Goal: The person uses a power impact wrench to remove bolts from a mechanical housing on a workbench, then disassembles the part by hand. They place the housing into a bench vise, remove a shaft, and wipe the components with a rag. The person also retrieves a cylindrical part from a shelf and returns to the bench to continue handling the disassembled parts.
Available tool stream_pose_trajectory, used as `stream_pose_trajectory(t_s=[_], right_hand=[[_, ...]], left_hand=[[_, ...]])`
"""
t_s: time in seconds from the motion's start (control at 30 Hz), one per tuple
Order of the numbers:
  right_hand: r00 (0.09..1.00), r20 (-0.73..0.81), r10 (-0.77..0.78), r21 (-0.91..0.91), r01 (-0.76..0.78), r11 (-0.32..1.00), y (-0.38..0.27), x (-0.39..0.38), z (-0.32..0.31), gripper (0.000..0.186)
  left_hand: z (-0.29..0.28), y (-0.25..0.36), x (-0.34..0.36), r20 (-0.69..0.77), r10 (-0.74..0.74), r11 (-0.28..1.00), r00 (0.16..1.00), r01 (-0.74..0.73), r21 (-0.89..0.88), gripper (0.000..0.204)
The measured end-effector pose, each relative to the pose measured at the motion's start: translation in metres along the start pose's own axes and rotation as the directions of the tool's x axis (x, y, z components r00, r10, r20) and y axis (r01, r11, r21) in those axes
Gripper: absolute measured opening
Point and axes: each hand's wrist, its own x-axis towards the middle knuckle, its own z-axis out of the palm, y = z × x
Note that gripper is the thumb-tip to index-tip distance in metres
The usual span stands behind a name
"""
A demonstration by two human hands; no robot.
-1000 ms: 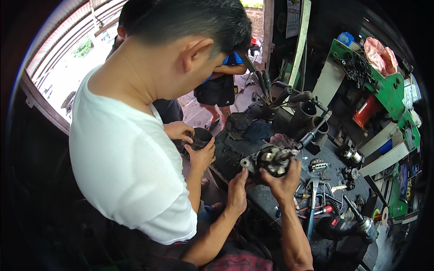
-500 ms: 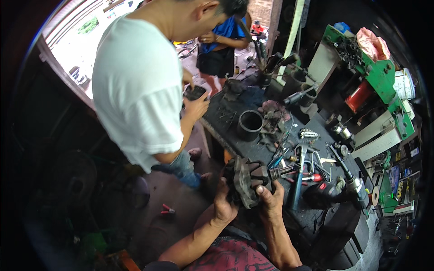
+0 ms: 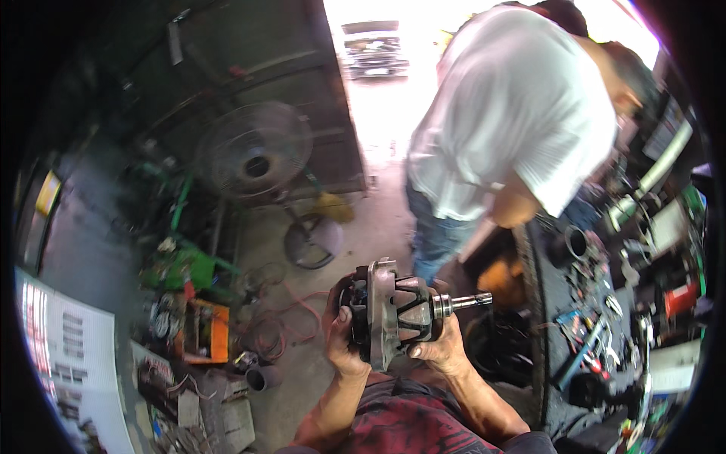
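Note:
In front of my body I hold a partly dismantled alternator (image 3: 386,318) off the bench, gripped from both sides. It has a grey metal housing plate, a rotor (image 3: 412,309) with pointed claw poles, and a shaft (image 3: 473,301) sticking out to the right. My left hand (image 3: 345,348) is wrapped round the dark left end, its thumb on the near side. My right hand (image 3: 442,348) clasps the rotor end below the shaft, the thumb close to the plate. Some fingers of both hands are hidden behind the part.
A workbench (image 3: 541,318) on the right carries a hammer (image 3: 582,352), a dark metal cylinder (image 3: 576,242) and scattered tools. A person in a white shirt (image 3: 514,113) leans over its far end. To the left stand a pedestal fan (image 3: 257,163), an orange crate (image 3: 219,333) and a red hose (image 3: 302,306).
My view has swung left, away from the bench, bringing the fan and floor clutter in. Both hands still hold the alternator, its shaft now pointing more squarely to the right.

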Motion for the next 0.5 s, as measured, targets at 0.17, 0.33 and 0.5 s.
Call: stream_pose_trajectory(t_s=[0.17, 0.33, 0.5], right_hand=[[0.914, 0.399, 0.070, -0.012, -0.071, 0.997, 0.091, 0.078, 0.102, 0.125], [0.903, 0.308, 0.298, -0.398, -0.162, 0.903, 0.193, 0.141, 0.082, 0.071], [0.919, -0.317, 0.235, -0.886, -0.375, 0.273, 0.249, 0.137, -0.085, 0.030]], left_hand=[[-0.115, 0.120, 0.020, -0.075, 0.337, 0.917, 0.938, -0.310, 0.250, 0.070], [-0.219, 0.227, 0.016, -0.200, 0.531, 0.778, 0.823, -0.381, 0.500, 0.072], [-0.280, 0.304, 0.010, -0.342, 0.629, 0.721, 0.698, -0.357, 0.594, 0.079]])
